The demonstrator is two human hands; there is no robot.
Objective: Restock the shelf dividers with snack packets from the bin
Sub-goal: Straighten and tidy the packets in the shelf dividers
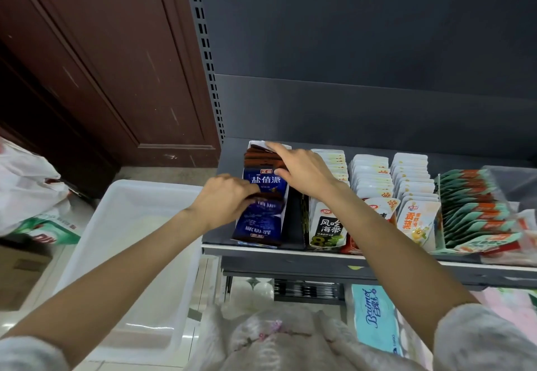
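Dark blue snack packets [265, 182] stand in a row in the leftmost divider [286, 196] on the grey shelf [290, 250]. My right hand [300, 168] lies over the back of that row, fingers straight and pressing the packets' brown top edges. My left hand [225, 199] pinches the top of a front blue packet [260, 224], which lies upside down at the divider's front. The white bin [122, 254] sits low on the left beside the shelf; its inside looks bare.
More dividers to the right hold white seaweed packets [328, 228], white-orange packets [412, 219] and green-red packets [476, 213]. A brown wooden door stands at the left, plastic bags [29, 190] on the floor, tissue packs [374, 318] on the lower shelf.
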